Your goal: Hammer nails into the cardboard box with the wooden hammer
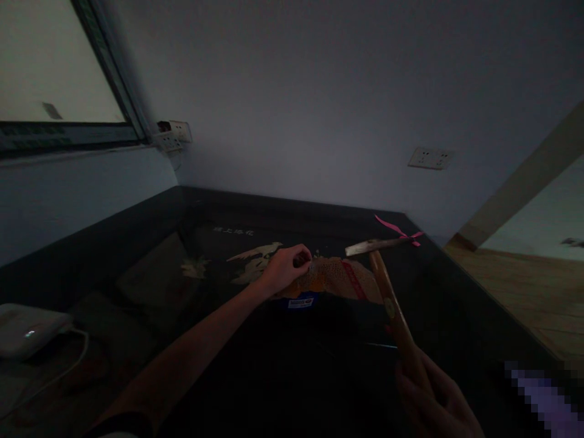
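Observation:
My right hand (433,398) is wrapped round the wooden handle of a hammer (391,298), low in the view. The hammer is raised at a slant, and its metal head lies crosswise at the top. My left hand (291,267) reaches over a packet (342,277) with a brown grainy look, a red stripe and a blue label. Thumb and forefinger are curled into a pinch at the packet's far edge. Whatever lies between those fingertips is too small and dark to name. The hammer head is to the right of the left hand, apart from it.
The packet lies on a dark, glossy table (219,389) with a pale printed bird. A pink ribbon (401,234) shows behind the hammer head. On the left is a white device (31,328) with a cable. Wall sockets (430,158) are beyond; a blurred purple patch (542,395) is lower right.

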Tool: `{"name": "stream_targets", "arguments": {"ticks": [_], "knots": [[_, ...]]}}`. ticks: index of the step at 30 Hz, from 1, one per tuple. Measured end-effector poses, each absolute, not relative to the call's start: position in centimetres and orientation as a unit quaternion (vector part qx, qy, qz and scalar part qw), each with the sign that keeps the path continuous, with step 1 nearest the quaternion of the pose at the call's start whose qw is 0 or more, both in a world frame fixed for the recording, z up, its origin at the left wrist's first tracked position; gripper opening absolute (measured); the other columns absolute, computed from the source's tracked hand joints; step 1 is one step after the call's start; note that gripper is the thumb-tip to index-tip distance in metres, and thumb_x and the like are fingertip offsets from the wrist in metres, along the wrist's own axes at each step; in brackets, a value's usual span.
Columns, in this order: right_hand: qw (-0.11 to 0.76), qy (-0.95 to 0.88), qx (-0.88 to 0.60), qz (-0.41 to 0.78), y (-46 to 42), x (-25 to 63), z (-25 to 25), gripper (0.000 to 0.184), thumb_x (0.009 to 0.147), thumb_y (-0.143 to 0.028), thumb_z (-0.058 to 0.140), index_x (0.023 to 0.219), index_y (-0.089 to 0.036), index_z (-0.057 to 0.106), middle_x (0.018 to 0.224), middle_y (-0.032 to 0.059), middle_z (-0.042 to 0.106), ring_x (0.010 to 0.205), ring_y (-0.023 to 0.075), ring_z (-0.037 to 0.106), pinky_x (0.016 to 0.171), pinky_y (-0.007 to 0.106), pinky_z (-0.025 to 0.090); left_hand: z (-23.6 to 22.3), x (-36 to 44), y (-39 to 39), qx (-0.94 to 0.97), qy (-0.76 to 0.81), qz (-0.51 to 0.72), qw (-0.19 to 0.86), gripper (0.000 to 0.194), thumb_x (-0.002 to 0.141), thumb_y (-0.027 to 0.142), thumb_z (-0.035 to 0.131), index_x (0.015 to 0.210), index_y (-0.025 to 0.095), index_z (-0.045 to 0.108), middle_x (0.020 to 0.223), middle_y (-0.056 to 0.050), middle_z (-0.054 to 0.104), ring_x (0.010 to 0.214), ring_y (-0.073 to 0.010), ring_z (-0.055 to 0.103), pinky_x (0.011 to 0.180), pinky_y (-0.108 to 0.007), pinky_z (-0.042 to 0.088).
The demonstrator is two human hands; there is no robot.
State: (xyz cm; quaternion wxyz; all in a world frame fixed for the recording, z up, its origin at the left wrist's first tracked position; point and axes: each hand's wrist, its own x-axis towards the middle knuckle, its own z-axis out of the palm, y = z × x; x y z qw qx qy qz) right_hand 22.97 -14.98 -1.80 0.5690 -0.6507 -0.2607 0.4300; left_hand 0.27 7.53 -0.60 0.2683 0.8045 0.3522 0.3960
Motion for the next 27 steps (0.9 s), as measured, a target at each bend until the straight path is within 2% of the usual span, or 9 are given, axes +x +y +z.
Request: {"name": "stream_targets", "arguments": {"ticks": [5,10,14,17,19,22,24,27], "knots": [[0.531,-0.353,-0.654,0.407,-14.2,22.6,2.3,0.064,0.06,-0.036,0.081,0.12,-0.023,0.064,0.069,0.0002,0.066,0.051,0.0133,0.058,0.039,0.018,0.045,-0.8,0.2,7.7,0.802,0.36,0.393,0.268,0.008,0.078,0.017,0.059,0.086,0.017,0.06,0.077,-0.001,0.066,0.071,-0.0134,0.062,0.067,-0.024,0.048],[0.424,-0.437,-0.663,0.435,-13.0,21.6,5.3,0.06,0.067,-0.043,0.073,0.123,-0.024,0.062,0.067,0.0,0.066,0.051,0.0141,0.057,0.044,0.022,0.049,-0.7,0.2,7.7,0.799,0.38,0.372,0.281,0.009,0.078,0.017,0.06,0.086,0.017,0.062,0.08,-0.002,0.068,0.074,-0.0143,0.064,0.068,-0.025,0.049],[0.344,-0.501,-0.649,0.456,-12.3,21.4,5.8,0.058,0.073,-0.041,0.066,0.127,-0.022,0.058,0.06,-0.001,0.062,0.054,0.0174,0.06,0.051,0.026,0.053,-0.6,0.2,7.8,0.8,0.396,0.363,0.269,0.012,0.077,0.018,0.061,0.088,0.016,0.065,0.081,-0.002,0.069,0.073,-0.015,0.064,0.067,-0.024,0.048],[0.318,-0.493,-0.667,0.459,-12.4,21.8,5.6,0.065,0.076,-0.045,0.063,0.135,-0.023,0.049,0.06,-0.0016,0.063,0.05,0.0161,0.058,0.044,0.023,0.049,-0.8,0.2,7.9,0.802,0.391,0.361,0.272,0.012,0.077,0.018,0.061,0.088,0.015,0.066,0.082,-0.003,0.07,0.074,-0.0156,0.064,0.067,-0.024,0.048],[0.322,-0.482,-0.677,0.453,-12.5,22.1,5.6,0.067,0.076,-0.047,0.063,0.137,-0.024,0.046,0.066,-0.0003,0.066,0.054,0.0175,0.06,0.044,0.024,0.05,-0.8,0.2,8.0,0.799,0.392,0.358,0.282,0.012,0.077,0.019,0.062,0.088,0.016,0.066,0.083,-0.004,0.07,0.075,-0.0159,0.065,0.068,-0.024,0.048],[0.338,-0.506,-0.658,0.444,-12.4,22.0,5.9,0.062,0.076,-0.045,0.064,0.133,-0.024,0.052,0.09,0.0043,0.072,0.077,0.0223,0.066,0.065,0.029,0.056,-0.6,0.3,7.9,0.795,0.399,0.353,0.29,0.013,0.077,0.018,0.062,0.089,0.016,0.066,0.085,-0.004,0.071,0.077,-0.0155,0.065,0.071,-0.024,0.049],[0.336,-0.526,-0.638,0.452,-12.2,21.8,6.3,0.057,0.077,-0.04,0.065,0.131,-0.024,0.054,0.101,0.0054,0.07,0.088,0.0232,0.066,0.078,0.032,0.055,-0.4,0.2,7.8,0.797,0.403,0.348,0.283,0.013,0.077,0.018,0.062,0.089,0.016,0.067,0.085,-0.003,0.071,0.077,-0.0154,0.065,0.071,-0.024,0.048],[0.322,-0.529,-0.629,0.471,-12.2,21.6,6.5,0.057,0.08,-0.039,0.062,0.134,-0.024,0.051,0.09,0.004,0.072,0.084,0.0229,0.067,0.077,0.032,0.055,-0.4,0.2,7.8,0.802,0.403,0.345,0.273,0.014,0.077,0.018,0.063,0.09,0.016,0.067,0.086,-0.003,0.071,0.078,-0.0158,0.065,0.07,-0.024,0.048]]}}
